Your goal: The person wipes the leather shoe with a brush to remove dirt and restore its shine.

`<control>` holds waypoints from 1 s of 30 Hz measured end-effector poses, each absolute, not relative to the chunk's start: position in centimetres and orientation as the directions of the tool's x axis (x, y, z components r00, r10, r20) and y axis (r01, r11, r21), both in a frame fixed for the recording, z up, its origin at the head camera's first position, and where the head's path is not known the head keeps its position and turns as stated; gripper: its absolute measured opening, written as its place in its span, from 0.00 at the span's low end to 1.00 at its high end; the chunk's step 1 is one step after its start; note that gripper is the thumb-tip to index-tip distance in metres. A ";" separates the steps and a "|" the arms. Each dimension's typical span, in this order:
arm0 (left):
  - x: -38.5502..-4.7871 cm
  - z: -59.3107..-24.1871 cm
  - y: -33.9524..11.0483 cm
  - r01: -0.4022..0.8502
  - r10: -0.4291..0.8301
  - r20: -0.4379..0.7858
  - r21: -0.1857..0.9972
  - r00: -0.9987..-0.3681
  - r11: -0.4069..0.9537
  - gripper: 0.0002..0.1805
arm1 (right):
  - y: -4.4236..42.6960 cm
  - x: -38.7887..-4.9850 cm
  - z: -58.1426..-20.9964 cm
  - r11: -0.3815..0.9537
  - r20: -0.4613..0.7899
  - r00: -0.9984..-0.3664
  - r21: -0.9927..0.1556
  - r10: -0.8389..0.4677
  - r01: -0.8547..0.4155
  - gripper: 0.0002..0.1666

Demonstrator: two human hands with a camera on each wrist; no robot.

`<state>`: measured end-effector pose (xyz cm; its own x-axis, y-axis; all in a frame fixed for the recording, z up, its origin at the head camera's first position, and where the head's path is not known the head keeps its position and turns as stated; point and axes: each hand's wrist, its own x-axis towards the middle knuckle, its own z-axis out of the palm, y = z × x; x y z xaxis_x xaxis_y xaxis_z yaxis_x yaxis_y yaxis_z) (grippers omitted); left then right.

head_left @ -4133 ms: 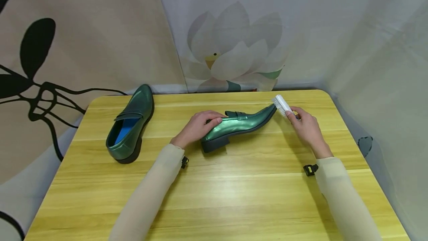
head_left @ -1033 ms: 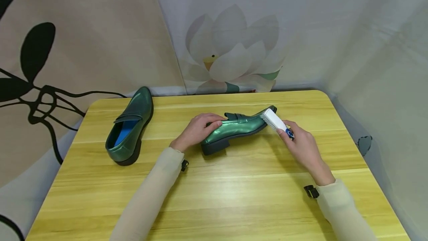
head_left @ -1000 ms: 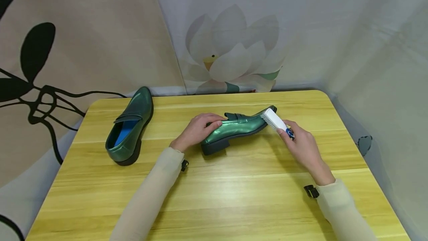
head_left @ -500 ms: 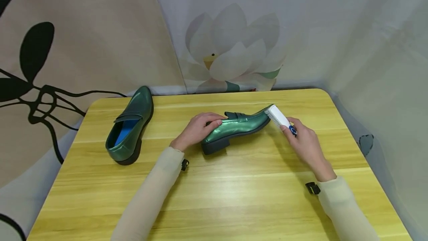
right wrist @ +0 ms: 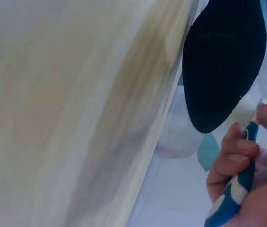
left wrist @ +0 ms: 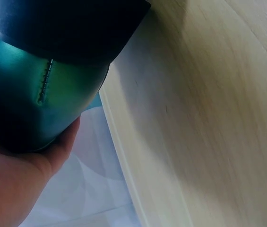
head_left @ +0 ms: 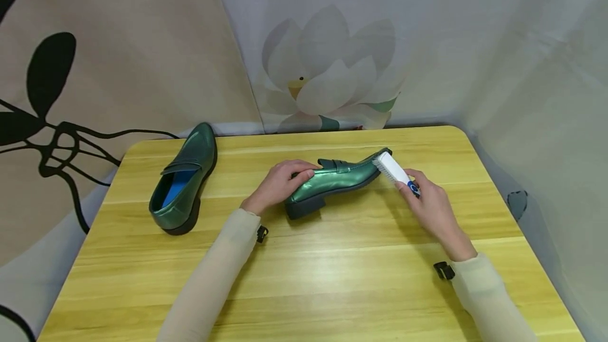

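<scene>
A shiny green loafer (head_left: 339,177) with a black sole is tilted over the table, toe raised to the right. My left hand (head_left: 285,183) grips it at the heel opening; the left wrist view shows the heel's back seam (left wrist: 45,82) above the hand. My right hand (head_left: 429,207) holds a white brush (head_left: 393,167) with a blue-and-white handle (right wrist: 232,196), fingers curled round it. The brush's bristles touch the loafer near the toe. From the right wrist, the dark sole (right wrist: 225,66) faces the camera and hides most of the brush head.
A second green loafer (head_left: 187,178) with a blue insole stands upright on the left of the wooden table (head_left: 323,278). A fabric backdrop (head_left: 342,57) with a printed flower hangs behind the table's far edge.
The brush has gone from the toe tip back along the toe, with short strokes up and down; the right hand moved left with it. The left hand and loafer stay almost still.
</scene>
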<state>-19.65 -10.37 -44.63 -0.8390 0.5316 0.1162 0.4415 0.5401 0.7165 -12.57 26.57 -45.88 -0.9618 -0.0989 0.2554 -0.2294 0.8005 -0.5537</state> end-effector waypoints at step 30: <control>-19.6 -44.8 -10.3 0.440 0.524 0.130 0.729 -0.841 0.525 0.17 | 27.9 -14.7 -45.6 0.827 0.233 -0.966 -0.516 -0.114 -0.222 0.27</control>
